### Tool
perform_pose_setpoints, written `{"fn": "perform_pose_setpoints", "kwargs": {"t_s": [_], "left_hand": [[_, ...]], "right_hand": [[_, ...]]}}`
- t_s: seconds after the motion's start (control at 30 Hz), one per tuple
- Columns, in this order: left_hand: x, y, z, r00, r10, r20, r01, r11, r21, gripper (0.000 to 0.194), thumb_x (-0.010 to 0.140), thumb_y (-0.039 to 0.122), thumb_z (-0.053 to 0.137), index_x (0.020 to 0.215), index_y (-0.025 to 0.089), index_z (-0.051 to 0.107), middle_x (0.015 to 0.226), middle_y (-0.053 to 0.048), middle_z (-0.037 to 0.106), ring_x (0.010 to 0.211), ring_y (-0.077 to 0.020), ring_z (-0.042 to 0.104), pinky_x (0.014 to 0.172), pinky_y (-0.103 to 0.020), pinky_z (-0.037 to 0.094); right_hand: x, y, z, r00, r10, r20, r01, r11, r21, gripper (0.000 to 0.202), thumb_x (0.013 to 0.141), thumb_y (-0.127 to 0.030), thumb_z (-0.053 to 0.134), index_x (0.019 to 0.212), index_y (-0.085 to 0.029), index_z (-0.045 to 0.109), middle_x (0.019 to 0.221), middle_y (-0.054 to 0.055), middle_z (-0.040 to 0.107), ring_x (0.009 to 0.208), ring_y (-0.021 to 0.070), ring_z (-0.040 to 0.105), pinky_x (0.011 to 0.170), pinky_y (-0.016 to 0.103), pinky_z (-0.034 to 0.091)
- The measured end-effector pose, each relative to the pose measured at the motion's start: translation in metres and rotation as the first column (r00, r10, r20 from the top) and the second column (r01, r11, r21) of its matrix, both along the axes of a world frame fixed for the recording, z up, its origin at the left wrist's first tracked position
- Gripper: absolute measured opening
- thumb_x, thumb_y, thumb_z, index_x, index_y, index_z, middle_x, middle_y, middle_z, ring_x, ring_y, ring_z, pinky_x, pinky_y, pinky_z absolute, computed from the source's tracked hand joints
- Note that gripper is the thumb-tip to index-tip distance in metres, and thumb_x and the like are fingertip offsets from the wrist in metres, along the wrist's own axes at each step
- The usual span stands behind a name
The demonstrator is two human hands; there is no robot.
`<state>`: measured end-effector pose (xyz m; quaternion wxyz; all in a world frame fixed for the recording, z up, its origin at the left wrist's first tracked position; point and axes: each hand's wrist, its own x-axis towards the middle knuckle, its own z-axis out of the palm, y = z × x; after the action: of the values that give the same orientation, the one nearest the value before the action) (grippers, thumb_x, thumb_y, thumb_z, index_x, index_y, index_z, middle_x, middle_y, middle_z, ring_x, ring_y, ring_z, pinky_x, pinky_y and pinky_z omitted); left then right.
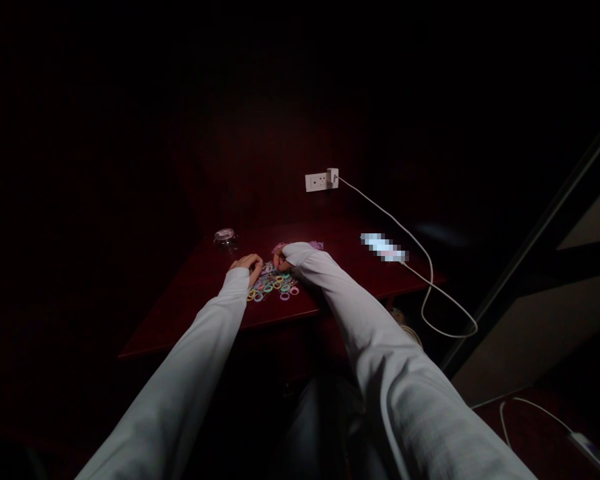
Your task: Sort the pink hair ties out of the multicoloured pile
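A loose pile of small coloured rings that look like hair ties (285, 289) lies near the front of the dark red table, in yellow, mint, purple and pink. My left hand (249, 264) rests at the left edge of the pile, its fingers loosely bent and apart, with nothing visible in it. At the back of the pile, my right hand (279, 259) is curled with the fingers together; whatever they hold is hidden. Behind the right wrist, some purple and pink items (317, 245) show in part, partly covered by the sleeve.
A small round clear container (225, 236) stands at the table's back left. A lit phone-like device (383, 247), blurred out, lies on the right with a white cable (431, 267) running to a wall socket (316, 182). The table's front edge (280, 320) faces me. A power strip (594, 455) lies lower right.
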<state>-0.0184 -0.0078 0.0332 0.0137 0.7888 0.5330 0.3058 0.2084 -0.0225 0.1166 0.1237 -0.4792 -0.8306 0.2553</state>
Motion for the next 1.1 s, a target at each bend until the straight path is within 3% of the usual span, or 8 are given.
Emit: {"fn": "perform_pose_setpoints", "kwargs": {"t_s": [0.13, 0.33, 0.57, 0.7, 1.1], "left_hand": [[-0.003, 0.006, -0.005, 0.990, -0.134, 0.039, 0.132, 0.990, 0.053, 0.022, 0.098, 0.039, 0.057, 0.085, 0.025, 0.068, 0.084, -0.001, 0.070, 0.077, -0.0187, 0.062, 0.077, -0.030, 0.049], [-0.004, 0.003, -0.008, 0.963, -0.259, 0.075, 0.250, 0.962, 0.114, 0.026, 0.093, 0.048, 0.068, 0.082, 0.024, 0.067, 0.080, 0.000, 0.065, 0.074, -0.0168, 0.057, 0.070, -0.027, 0.047], [-0.004, 0.005, -0.011, 0.962, -0.265, 0.063, 0.256, 0.959, 0.120, 0.025, 0.097, 0.042, 0.062, 0.084, 0.023, 0.070, 0.082, -0.001, 0.067, 0.073, -0.0161, 0.057, 0.069, -0.027, 0.046], [-0.005, 0.007, -0.013, 0.962, -0.266, 0.062, 0.257, 0.959, 0.121, 0.021, 0.093, 0.043, 0.068, 0.085, 0.023, 0.072, 0.082, -0.001, 0.067, 0.074, -0.0161, 0.058, 0.068, -0.026, 0.047], [-0.007, 0.010, -0.013, 0.959, -0.273, 0.075, 0.265, 0.959, 0.096, 0.020, 0.097, 0.038, 0.064, 0.095, 0.024, 0.077, 0.088, -0.002, 0.071, 0.072, -0.0151, 0.057, 0.068, -0.025, 0.047]], "right_hand": [[-0.002, -0.001, 0.002, 1.000, 0.015, 0.000, -0.015, 1.000, -0.002, 0.017, 0.075, -0.015, 0.071, 0.090, -0.018, 0.079, 0.072, -0.004, 0.067, 0.068, 0.0127, 0.056, 0.064, 0.024, 0.040], [-0.007, -0.004, 0.005, 0.999, 0.035, 0.041, -0.038, 0.997, 0.074, 0.020, 0.078, -0.020, 0.072, 0.096, -0.018, 0.080, 0.078, -0.002, 0.068, 0.070, 0.0127, 0.056, 0.064, 0.023, 0.038], [-0.006, 0.002, -0.001, 0.999, 0.042, 0.012, -0.043, 0.998, 0.045, 0.023, 0.074, -0.017, 0.069, 0.095, -0.017, 0.080, 0.078, -0.003, 0.068, 0.071, 0.0136, 0.057, 0.065, 0.025, 0.040], [-0.002, 0.003, -0.005, 0.998, 0.058, -0.019, -0.057, 0.997, 0.048, 0.024, 0.076, -0.016, 0.069, 0.097, -0.016, 0.079, 0.080, -0.002, 0.068, 0.072, 0.0134, 0.058, 0.065, 0.024, 0.040], [-0.007, -0.004, 0.002, 0.999, 0.010, 0.041, -0.012, 0.999, 0.046, 0.024, 0.078, -0.016, 0.068, 0.099, -0.018, 0.080, 0.077, -0.003, 0.066, 0.071, 0.0133, 0.057, 0.065, 0.024, 0.040]]}}
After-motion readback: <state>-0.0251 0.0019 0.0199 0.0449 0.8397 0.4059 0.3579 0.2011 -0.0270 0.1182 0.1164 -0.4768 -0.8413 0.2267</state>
